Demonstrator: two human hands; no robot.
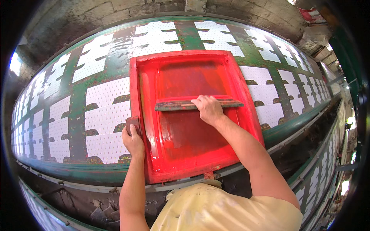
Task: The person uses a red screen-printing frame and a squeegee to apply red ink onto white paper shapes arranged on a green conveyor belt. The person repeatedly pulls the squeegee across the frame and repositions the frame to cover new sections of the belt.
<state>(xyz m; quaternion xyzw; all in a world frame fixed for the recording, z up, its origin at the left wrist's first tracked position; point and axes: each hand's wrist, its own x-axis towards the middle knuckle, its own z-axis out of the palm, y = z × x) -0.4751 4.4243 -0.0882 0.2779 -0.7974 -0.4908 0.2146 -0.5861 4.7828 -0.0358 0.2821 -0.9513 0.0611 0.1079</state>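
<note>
A red screen-printing frame (243,92) lies on a long green table, its mesh smeared with wet red ink. My right hand (210,111) is closed around the wooden bar of a squeegee (173,104), which lies crosswise over the middle of the mesh. At the frame's left side, my left hand (133,141) grips a dark reddish-brown handle block (132,122), the thumb resting on its face. White cut fabric pieces (107,115) with small dotted prints lie on the table left of the frame, and more fabric pieces (266,104) lie on the right.
The green printing table (88,173) curves across the view, with a rail (185,185) along its near edge. Behind me at lower right runs a second table with fabric pieces (318,175). A block wall (108,13) stands beyond the far edge.
</note>
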